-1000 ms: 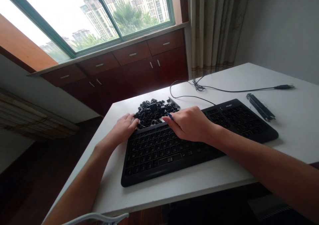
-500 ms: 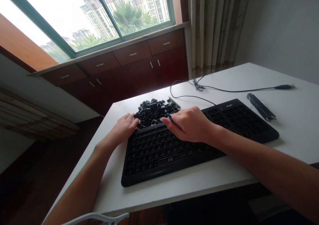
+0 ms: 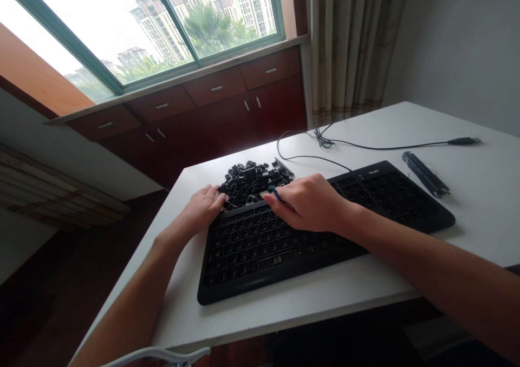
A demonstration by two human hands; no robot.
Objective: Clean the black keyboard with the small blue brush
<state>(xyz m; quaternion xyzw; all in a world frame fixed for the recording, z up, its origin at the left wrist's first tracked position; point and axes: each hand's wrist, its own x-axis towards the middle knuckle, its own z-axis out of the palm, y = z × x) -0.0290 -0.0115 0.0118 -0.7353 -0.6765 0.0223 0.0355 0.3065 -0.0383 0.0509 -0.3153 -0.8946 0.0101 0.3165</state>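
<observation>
A black keyboard (image 3: 247,280) with its keycaps off lies at a slant on the white table. Behind it sits a heap of loose black keycaps (image 3: 244,177). My left hand (image 3: 201,207) is at the keyboard's far left corner, beside the heap, with bent fingers and thumb gripping the edge there; the fingertips are partly hidden. Above the keyboard's back rows, my right hand (image 3: 312,202) is closed around a small blue tool (image 3: 274,192), its tip pointing toward the keycaps. Most of that tool is hidden inside the fist.
A black cable (image 3: 382,148) runs from the keyboard's back edge to a plug at the right. Dark narrow strips (image 3: 426,175) in clear wrap lie behind the keyboard's right end. The white table (image 3: 483,226) ends at a front edge near me.
The blue tool has tilted slightly in my right hand and its tip has shifted a little to the left. My left hand and the keyboard have stayed in place.
</observation>
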